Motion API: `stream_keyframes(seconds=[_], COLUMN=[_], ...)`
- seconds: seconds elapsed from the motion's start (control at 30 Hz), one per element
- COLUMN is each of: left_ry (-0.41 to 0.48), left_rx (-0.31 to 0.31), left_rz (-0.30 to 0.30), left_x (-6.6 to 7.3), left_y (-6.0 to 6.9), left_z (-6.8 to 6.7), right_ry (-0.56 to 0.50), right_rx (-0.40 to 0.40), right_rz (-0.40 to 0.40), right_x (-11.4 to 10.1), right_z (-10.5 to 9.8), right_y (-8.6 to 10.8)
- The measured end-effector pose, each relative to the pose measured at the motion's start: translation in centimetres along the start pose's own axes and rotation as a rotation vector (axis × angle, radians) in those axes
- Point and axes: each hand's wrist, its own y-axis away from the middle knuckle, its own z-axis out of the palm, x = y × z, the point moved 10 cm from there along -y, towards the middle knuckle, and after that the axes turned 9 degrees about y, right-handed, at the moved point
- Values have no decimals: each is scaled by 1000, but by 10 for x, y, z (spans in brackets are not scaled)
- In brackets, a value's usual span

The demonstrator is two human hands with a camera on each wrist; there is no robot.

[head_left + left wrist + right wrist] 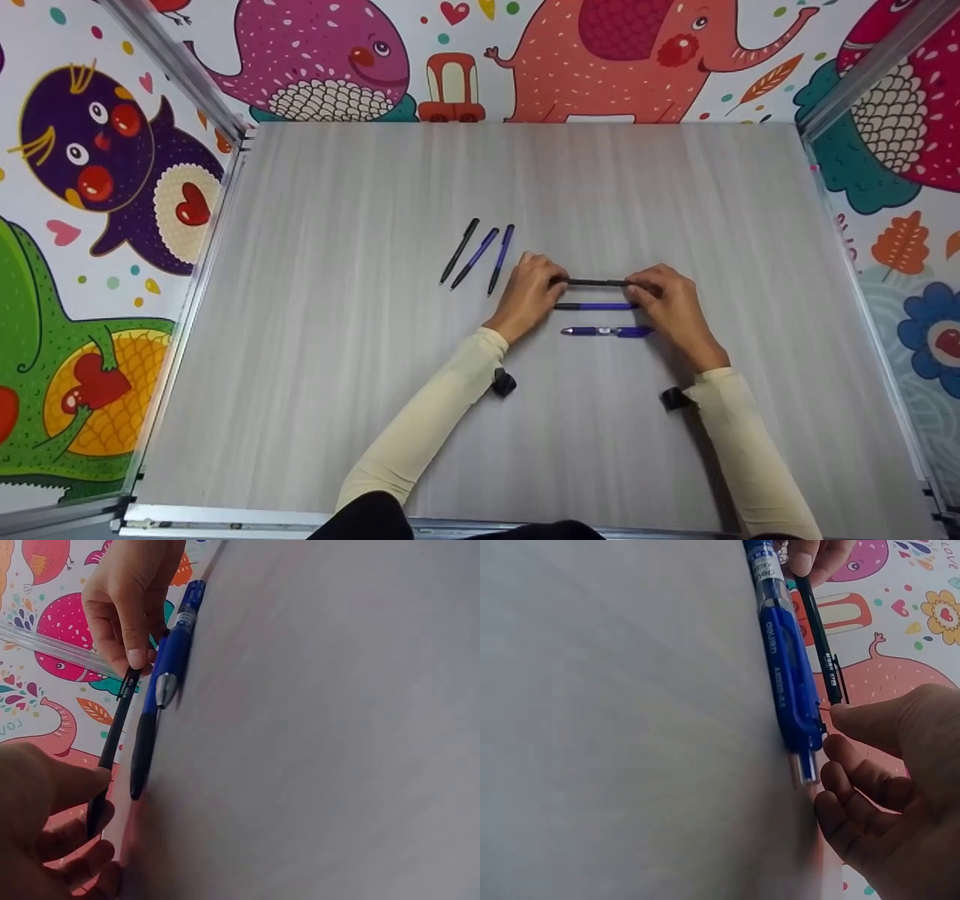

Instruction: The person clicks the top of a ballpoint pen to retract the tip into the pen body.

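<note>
Both hands hold one black pen (598,283) crosswise, one at each end. My left hand (531,292) pinches its left end between thumb and fingers, as the left wrist view also shows. At the clip end, my right hand (671,306) pinches the pen between thumb and fingertips. Just nearer to me lies a blue pen with a black grip (600,306), its right end partly behind the right hand. Below that is a thicker blue pen (604,331) with a silver tip and a white label, roughly parallel to the other two.
Left of the hands, a black pen (459,251) and two blue pens with black grips, one in the middle (475,259) and one at the right (502,259), lie slanted on the grey table (337,322). Metal rails and printed cartoon panels border the table.
</note>
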Motion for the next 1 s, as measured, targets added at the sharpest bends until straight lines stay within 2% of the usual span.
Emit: stream_keyframes(seconds=[0.03, 0.1, 0.13, 0.17, 0.27, 0.33, 0.37, 0.47, 0.83, 1.0], left_ry=[-30, -24, -58, -70, -86, -131, -129, -156, -222, -198], left_rx=[-11, 4, -5, -17, -23, -42, -50, -56, -64, -70], left_rz=[-1, 5, -2, -14, -29, -42, -51, -62, -67, -60], left_x=[2, -2, -3, 0, -1, 5, 9, 11, 9, 11], left_y=[0, -1, -1, -1, -2, -3, -3, -3, -2, -2], left_z=[0, 5, 7, 6, 8, 6, 4, 4, 9, 7], right_ry=[0, -4, -5, -6, -3, -2, 0, 5, 35, 37], right_rx=[0, -3, -5, -7, -14, -17, -18, -22, -31, -51], right_rz=[1, 6, 9, 12, 24, 30, 34, 40, 36, 39], right_x=[1, 3, 3, 4, 5, 6, 6, 7, 10, 7], right_z=[0, 0, 0, 0, 0, 0, 0, 1, 2, 2], right_y=[0, 0, 0, 0, 0, 0, 0, 0, 1, 0])
